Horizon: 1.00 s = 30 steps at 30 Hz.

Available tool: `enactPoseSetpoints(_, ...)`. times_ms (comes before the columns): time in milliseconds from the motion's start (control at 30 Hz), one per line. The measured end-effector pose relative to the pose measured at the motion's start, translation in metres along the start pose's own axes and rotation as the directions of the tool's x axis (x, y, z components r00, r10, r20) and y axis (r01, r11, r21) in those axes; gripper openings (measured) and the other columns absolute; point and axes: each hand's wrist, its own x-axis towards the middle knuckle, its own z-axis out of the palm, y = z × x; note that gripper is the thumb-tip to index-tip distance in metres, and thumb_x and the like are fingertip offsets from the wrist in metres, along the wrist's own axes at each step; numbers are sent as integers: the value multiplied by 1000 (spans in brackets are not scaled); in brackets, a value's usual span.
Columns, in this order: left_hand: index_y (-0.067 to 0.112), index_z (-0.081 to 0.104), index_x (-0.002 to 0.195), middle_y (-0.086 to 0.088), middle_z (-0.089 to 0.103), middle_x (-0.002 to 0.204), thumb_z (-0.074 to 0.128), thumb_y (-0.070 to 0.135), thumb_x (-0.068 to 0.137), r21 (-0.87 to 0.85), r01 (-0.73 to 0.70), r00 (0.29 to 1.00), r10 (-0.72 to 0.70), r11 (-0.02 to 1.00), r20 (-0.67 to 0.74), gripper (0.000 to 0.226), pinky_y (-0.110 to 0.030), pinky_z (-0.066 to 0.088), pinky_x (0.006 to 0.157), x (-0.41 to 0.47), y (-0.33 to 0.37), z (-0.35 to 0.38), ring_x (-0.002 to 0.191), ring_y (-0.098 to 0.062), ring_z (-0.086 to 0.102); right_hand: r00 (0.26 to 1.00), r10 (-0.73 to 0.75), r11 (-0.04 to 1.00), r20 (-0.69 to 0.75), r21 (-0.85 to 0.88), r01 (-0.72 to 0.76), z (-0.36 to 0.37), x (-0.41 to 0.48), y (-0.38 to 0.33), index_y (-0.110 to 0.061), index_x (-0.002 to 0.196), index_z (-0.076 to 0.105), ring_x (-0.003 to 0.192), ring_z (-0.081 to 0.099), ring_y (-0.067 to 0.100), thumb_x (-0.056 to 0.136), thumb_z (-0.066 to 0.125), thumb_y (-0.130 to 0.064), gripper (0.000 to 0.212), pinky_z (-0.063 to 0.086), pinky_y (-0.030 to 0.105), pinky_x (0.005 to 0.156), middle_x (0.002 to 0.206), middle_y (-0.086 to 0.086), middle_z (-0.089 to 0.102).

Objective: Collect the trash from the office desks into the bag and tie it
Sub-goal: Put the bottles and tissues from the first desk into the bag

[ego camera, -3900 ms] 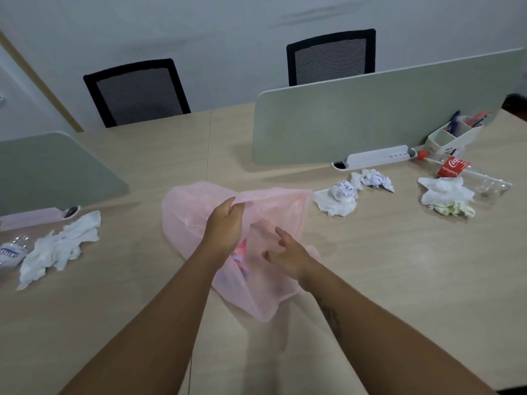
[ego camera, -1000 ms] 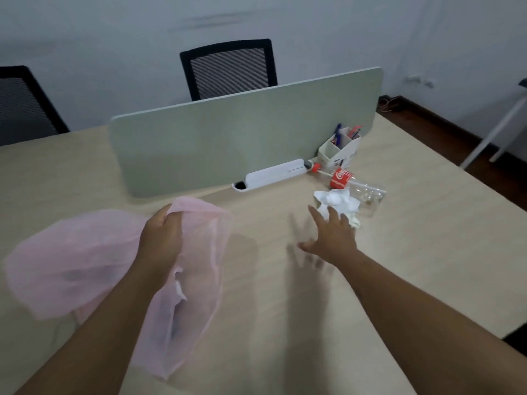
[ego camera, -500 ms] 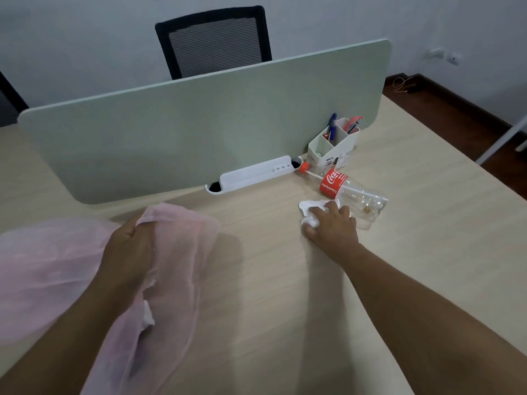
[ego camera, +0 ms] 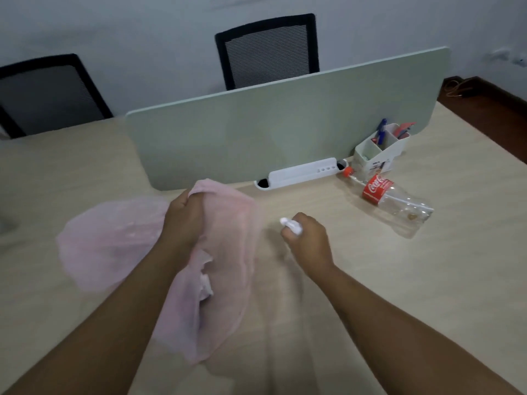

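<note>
A thin pink plastic bag [ego camera: 228, 252] lies puffed on the desk, and my left hand [ego camera: 185, 220] grips its rim near the top, holding the mouth up. White crumpled paper shows through the bag's wall. My right hand [ego camera: 306, 238] is closed around a wad of white tissue [ego camera: 291, 225], just right of the bag's opening and a little above the desk. An empty clear cola bottle [ego camera: 390, 201] with a red label and red cap lies on its side to the right.
A pale green divider panel [ego camera: 285, 121] stands across the desk [ego camera: 399, 280], with a white power strip [ego camera: 302, 172] at its foot. A white pen holder [ego camera: 379, 152] sits by the bottle's cap. Two black mesh chairs [ego camera: 268, 49] stand beyond the desk.
My right hand reached to the tissue by the bottle, closed on it and carried it left toward the bag. My left hand kept its hold on the bag's rim.
</note>
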Motion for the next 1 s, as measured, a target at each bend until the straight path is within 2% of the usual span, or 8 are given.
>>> enactPoseSetpoints(167,22,72,90,2,70,82,54,36,95,-54,3,998,-7,999,-70,23,-21,49,53,0,17,-35,68,-17,62,991,-123,943,42,317,104,78,-40,-86,-29,66,44,69,50,18,79,62,-20,24,40,30,62,73,0,54)
enactPoseSetpoints(233,23,70,90,5,65,76,49,36,98,-56,-7,994,1,998,-105,26,-21,46,52,2,21,-54,67,-16,59,949,-213,936,232,326,130,111,-45,-103,-27,89,60,89,57,14,80,59,-29,9,43,24,80,94,-1,63)
enactPoseSetpoints(333,26,68,96,5,61,81,42,41,101,-41,6,990,-12,999,-143,31,-24,44,57,5,25,-78,73,-18,56,773,-246,957,585,19,291,144,-46,-104,-31,144,41,139,37,15,86,46,-63,67,23,39,117,150,-2,43)
enactPoseSetpoints(467,26,69,107,3,58,80,40,44,101,-30,11,990,-16,999,-143,35,-23,41,55,7,27,-95,71,-18,54,826,-274,962,493,160,223,132,-42,-104,-27,140,49,133,42,13,93,57,-43,51,30,28,113,144,-5,49)
enactPoseSetpoints(600,27,69,102,1,63,89,43,41,99,-53,24,993,-30,998,-115,29,-24,47,57,7,23,-85,77,-21,58,844,-208,973,495,194,126,90,-29,-100,-22,116,67,97,60,10,91,64,-32,28,49,22,85,108,-5,67)
enactPoseSetpoints(767,21,71,94,-5,68,90,51,39,96,-49,18,997,-22,999,-73,27,-33,48,65,14,13,-55,75,-23,60,914,-101,980,393,198,23,27,11,-74,-24,88,73,66,56,3,84,70,-31,9,46,19,65,74,-10,62)
enactPoseSetpoints(867,20,72,96,-5,69,86,54,39,93,-33,25,999,-26,999,-33,26,-22,43,52,18,8,-31,66,-20,58,959,-47,996,280,86,24,-11,44,-38,-26,97,70,77,57,6,80,73,-39,21,47,22,73,90,-7,66)
enactPoseSetpoints(1000,18,70,102,-2,69,87,53,39,98,-1,25,999,-25,1000,32,28,-20,42,45,18,6,-4,66,-16,59,987,-4,917,163,-393,68,-70,93,28,-31,133,52,125,47,26,77,71,-50,62,37,40,105,135,1,54)
